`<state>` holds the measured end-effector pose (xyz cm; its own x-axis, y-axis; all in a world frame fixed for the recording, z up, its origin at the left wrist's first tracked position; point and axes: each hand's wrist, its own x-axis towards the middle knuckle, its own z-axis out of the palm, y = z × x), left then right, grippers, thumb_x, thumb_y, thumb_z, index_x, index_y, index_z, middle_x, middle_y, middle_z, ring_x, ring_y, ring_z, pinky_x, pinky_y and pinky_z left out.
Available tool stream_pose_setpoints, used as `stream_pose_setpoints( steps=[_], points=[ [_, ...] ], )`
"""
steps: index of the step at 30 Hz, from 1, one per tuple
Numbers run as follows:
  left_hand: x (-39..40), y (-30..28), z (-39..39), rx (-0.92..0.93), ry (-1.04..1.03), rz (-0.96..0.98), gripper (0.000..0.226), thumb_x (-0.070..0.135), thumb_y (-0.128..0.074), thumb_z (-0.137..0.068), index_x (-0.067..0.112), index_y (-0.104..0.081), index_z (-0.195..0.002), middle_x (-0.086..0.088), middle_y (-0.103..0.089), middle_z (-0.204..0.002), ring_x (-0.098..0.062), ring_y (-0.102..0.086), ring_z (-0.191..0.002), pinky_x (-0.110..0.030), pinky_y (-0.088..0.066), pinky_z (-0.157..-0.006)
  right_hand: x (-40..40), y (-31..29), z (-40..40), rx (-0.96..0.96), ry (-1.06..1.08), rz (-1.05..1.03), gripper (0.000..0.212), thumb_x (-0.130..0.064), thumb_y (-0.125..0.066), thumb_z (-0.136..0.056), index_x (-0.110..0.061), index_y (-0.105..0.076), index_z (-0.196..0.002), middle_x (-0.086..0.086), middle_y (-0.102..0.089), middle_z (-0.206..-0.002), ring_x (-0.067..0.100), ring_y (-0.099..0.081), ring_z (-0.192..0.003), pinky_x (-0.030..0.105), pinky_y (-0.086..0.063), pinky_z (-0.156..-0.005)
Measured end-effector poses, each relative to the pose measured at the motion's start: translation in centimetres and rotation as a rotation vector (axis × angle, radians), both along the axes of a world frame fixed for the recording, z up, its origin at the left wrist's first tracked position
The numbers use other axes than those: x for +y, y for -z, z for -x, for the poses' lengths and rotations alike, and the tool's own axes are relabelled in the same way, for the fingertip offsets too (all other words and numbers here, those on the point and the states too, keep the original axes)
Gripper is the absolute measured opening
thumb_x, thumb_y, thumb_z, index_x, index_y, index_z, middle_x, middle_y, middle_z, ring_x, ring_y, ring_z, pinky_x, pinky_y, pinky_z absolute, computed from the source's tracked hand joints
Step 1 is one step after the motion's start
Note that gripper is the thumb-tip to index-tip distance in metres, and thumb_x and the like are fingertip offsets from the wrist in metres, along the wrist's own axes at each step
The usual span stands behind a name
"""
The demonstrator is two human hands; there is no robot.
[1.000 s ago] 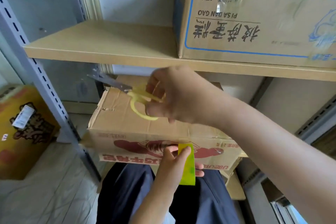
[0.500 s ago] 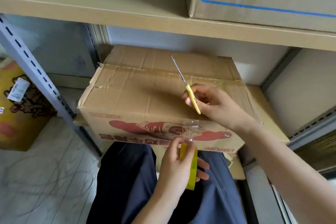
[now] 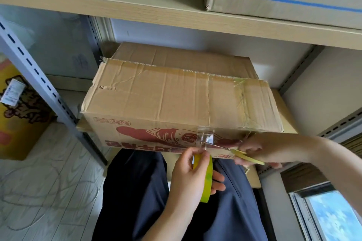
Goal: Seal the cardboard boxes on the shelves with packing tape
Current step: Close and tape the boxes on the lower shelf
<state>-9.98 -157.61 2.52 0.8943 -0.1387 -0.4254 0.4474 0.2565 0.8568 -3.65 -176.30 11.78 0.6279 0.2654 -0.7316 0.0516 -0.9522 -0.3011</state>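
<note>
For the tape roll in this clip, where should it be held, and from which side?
Grip the tape roll across its flat sides from below, as the left hand does. It stands on edge, the strip running up to the box; this leaves the strip clear for the scissors.
</note>
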Motion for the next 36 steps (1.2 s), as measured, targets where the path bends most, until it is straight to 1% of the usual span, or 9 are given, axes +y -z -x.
stream_pose_setpoints(
  steps=[7, 12, 15, 18, 22, 26, 30, 33, 36],
  points=[
    [2.1, -1.0, 0.6, -0.017, 0.078, -0.056, 0.015, 0.029, -0.056, -0.1, 0.015, -0.055, -0.106, -0.016, -0.068, -0.062, -0.028, -0.065, -0.05, -0.027, -0.049, -0.048, 1.0, -0.3, 1.1, -0.205, -0.056, -0.085, 0.072, -0.089, -0.047, -0.064, -0.029, -0.074, -0.093, -0.007, -0.069, -0.087, 0.009, -0.059, -0.078, 0.027, -0.048, -0.077],
    [4.0, -2.4, 0.6, -0.052, 0.123, -0.103, 0.015, 0.032, -0.059, -0.098, 0.023, -0.055, -0.108, -0.017, -0.068, -0.063, -0.029, -0.065, -0.051, -0.028, -0.046, -0.049, 1.3, -2.7, 2.0, -0.402, -0.166, 0.114, 0.05, -0.073, -0.045, -0.077, -0.039, -0.07, -0.105, -0.015, -0.067, -0.094, 0.005, -0.06, -0.086, 0.027, -0.051, -0.082],
    [4.8, -2.0, 0.7, -0.009, 0.132, -0.133, 0.011, 0.024, -0.054, -0.1, 0.013, -0.054, -0.099, -0.016, -0.066, -0.059, -0.027, -0.062, -0.047, -0.025, -0.044, -0.045, 1.9, -5.7, 2.6, -0.469, -0.261, 0.236, 0.03, -0.069, -0.049, -0.086, -0.047, -0.066, -0.096, -0.026, -0.061, -0.086, -0.006, -0.055, -0.082, 0.018, -0.047, -0.075],
    [5.6, -1.4, 1.4, 0.052, 0.141, -0.11, 0.015, 0.019, -0.052, -0.1, 0.004, -0.052, -0.101, -0.017, -0.063, -0.056, -0.026, -0.059, -0.043, -0.024, -0.043, -0.044, 3.4, -10.0, 3.5, -0.531, -0.259, 0.196, 0.042, -0.082, -0.033, -0.074, -0.058, -0.057, -0.098, -0.044, -0.052, -0.092, -0.013, -0.05, -0.082, 0.019, -0.045, -0.068],
    [7.6, -2.3, 1.8, 0.022, 0.027, -0.109, 0.013, 0.018, -0.054, -0.099, 0.005, -0.055, -0.102, -0.02, -0.062, -0.056, -0.027, -0.057, -0.044, -0.024, -0.041, -0.043, 7.6, -14.5, 3.7, -0.914, -0.128, -0.078, 0.032, -0.06, -0.045, -0.085, -0.033, -0.061, -0.09, -0.008, -0.063, -0.075, 0.012, -0.058, -0.066, 0.035, -0.051, -0.066],
    [9.9, -5.9, 0.4, -0.114, -0.161, -0.084, 0.012, 0.018, -0.057, -0.099, 0.006, -0.055, -0.1, -0.023, -0.063, -0.059, -0.027, -0.058, -0.045, -0.025, -0.043, -0.044, 14.3, -18.0, -0.2, -1.37, -0.018, -0.273, 0.035, -0.048, -0.064, -0.086, -0.013, -0.058, -0.086, 0.003, -0.06, -0.069, 0.026, -0.055, -0.067, 0.037, -0.046, -0.06],
    [11.8, -9.0, -1.1, -0.228, -0.283, -0.108, 0.011, 0.02, -0.06, -0.097, 0.01, -0.056, -0.096, -0.022, -0.065, -0.061, -0.029, -0.061, -0.051, -0.032, -0.044, -0.051, 18.2, -20.4, -7.9, -1.391, 0.057, -0.104, 0.04, -0.029, -0.067, -0.088, -0.008, -0.044, -0.063, 0.008, -0.04, -0.059, 0.031, -0.039, -0.057, 0.029, -0.031, -0.049],
    [12.8, -10.4, -1.3, -0.252, -0.318, -0.115, 0.007, 0.02, -0.06, -0.097, 0.014, -0.058, -0.093, -0.022, -0.067, -0.063, -0.031, -0.063, -0.054, -0.029, -0.046, -0.05, 19.3, -19.8, -10.9, -1.22, 0.05, 0.015, 0.023, -0.024, -0.06, -0.094, -0.008, -0.053, -0.079, 0.007, -0.042, -0.069, 0.032, -0.05, -0.074, 0.031, -0.04, -0.066],
    [13.7, -11.5, -0.8, -0.31, -0.303, -0.162, 0.006, 0.02, -0.06, -0.096, 0.018, -0.063, -0.091, -0.022, -0.069, -0.065, -0.031, -0.065, -0.054, -0.03, -0.049, -0.052, 19.5, -17.9, -10.2, -1.409, 0.033, -0.003, 0.027, -0.029, -0.058, -0.095, -0.003, -0.063, -0.089, 0.008, -0.044, -0.07, 0.04, -0.06, -0.084, 0.034, -0.039, -0.064]
  ],
)
